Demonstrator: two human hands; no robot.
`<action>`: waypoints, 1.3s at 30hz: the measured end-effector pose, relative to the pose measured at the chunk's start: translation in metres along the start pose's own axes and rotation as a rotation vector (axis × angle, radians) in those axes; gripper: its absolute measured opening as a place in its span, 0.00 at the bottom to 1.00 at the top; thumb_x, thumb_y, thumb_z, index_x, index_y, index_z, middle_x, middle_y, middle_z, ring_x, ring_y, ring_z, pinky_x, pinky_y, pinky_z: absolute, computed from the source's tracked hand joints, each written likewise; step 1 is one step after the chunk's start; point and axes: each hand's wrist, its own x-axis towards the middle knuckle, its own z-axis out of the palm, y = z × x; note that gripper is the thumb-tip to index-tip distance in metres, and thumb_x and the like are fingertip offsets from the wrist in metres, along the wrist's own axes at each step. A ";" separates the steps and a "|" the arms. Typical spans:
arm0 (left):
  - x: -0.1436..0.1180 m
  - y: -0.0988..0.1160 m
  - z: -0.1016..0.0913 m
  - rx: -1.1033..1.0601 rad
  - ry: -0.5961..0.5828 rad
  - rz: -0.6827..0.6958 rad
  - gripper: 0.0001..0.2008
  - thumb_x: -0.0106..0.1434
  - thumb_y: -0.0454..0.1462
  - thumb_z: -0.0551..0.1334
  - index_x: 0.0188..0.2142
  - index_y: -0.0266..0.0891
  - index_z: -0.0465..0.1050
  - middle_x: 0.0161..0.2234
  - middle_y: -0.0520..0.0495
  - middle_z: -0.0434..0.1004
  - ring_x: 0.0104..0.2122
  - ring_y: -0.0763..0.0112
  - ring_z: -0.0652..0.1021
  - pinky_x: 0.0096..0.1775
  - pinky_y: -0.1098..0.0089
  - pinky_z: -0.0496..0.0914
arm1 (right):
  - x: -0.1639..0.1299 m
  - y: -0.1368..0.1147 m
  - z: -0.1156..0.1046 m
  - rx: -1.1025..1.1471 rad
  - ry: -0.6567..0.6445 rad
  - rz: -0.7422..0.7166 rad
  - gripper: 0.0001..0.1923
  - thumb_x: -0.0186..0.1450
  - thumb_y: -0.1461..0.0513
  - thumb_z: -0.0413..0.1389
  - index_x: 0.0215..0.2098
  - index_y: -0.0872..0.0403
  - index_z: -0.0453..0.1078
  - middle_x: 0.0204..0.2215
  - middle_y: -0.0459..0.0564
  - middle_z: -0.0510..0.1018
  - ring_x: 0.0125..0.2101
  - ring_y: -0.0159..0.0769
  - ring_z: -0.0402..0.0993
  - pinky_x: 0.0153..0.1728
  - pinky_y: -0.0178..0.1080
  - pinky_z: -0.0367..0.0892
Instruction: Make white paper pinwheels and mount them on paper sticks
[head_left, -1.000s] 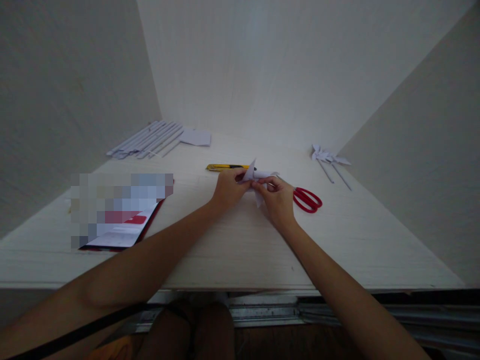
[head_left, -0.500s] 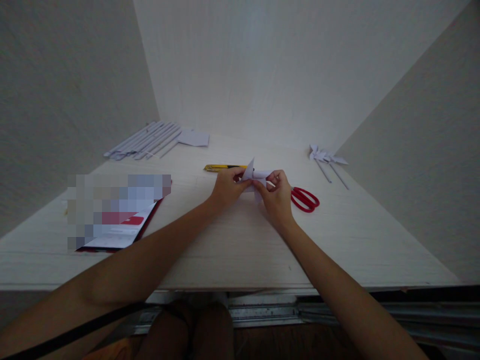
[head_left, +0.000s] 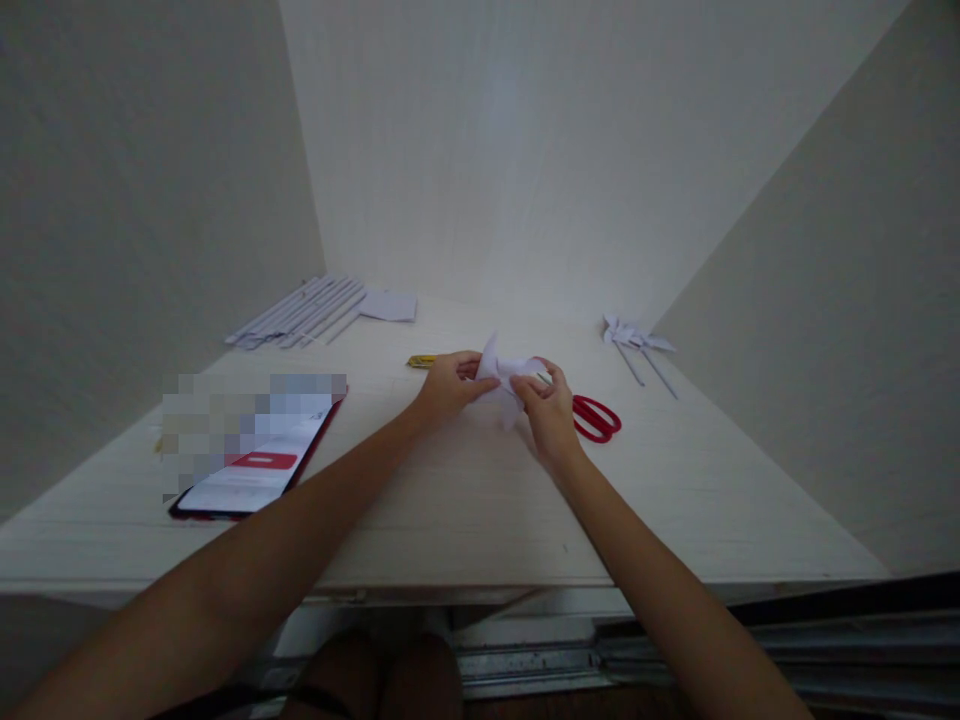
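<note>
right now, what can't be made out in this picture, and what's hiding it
All in the head view:
Red scissors: blades mostly hidden by the right hand.
Yellow cutter: one end hidden behind the left hand.
White paper piece: partly covered by both hands, lower edge blurred.
Device screen: upper-left part masked by pixelation.
Paper sticks: too bunched and small to count.

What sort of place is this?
Likely a small craft desk boxed in by pale walls: red-handled scissors, a bundle of thin white sticks, and curled white paper held between the left hand and right hand.
</note>
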 end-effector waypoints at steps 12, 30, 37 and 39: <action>0.004 0.007 -0.006 -0.050 0.188 -0.054 0.23 0.56 0.50 0.55 0.35 0.31 0.74 0.32 0.40 0.77 0.28 0.71 0.75 0.27 0.72 0.67 | 0.004 -0.007 0.000 -0.050 0.083 -0.054 0.25 0.46 0.60 0.60 0.39 0.51 0.53 0.24 0.41 0.73 0.22 0.27 0.68 0.26 0.32 0.63; 0.035 0.083 -0.129 0.510 0.465 0.104 0.08 0.52 0.35 0.58 0.28 0.32 0.74 0.22 0.45 0.75 0.20 0.76 0.71 0.25 0.74 0.65 | 0.030 -0.048 0.048 -0.031 0.034 -0.113 0.29 0.45 0.62 0.60 0.41 0.50 0.51 0.23 0.40 0.73 0.23 0.28 0.70 0.25 0.32 0.62; 0.072 0.039 -0.189 1.274 0.209 -0.133 0.03 0.47 0.31 0.61 0.20 0.35 0.73 0.21 0.43 0.75 0.27 0.66 0.75 0.31 0.70 0.65 | 0.054 -0.023 0.070 0.002 0.014 -0.076 0.29 0.45 0.61 0.60 0.41 0.51 0.51 0.22 0.40 0.73 0.21 0.29 0.69 0.24 0.32 0.63; 0.078 0.022 -0.189 1.328 0.189 -0.149 0.03 0.47 0.32 0.61 0.21 0.35 0.73 0.24 0.41 0.75 0.31 0.62 0.75 0.34 0.68 0.65 | 0.057 -0.016 0.066 -0.014 0.005 -0.045 0.28 0.45 0.61 0.60 0.41 0.51 0.51 0.22 0.41 0.73 0.21 0.29 0.69 0.24 0.33 0.62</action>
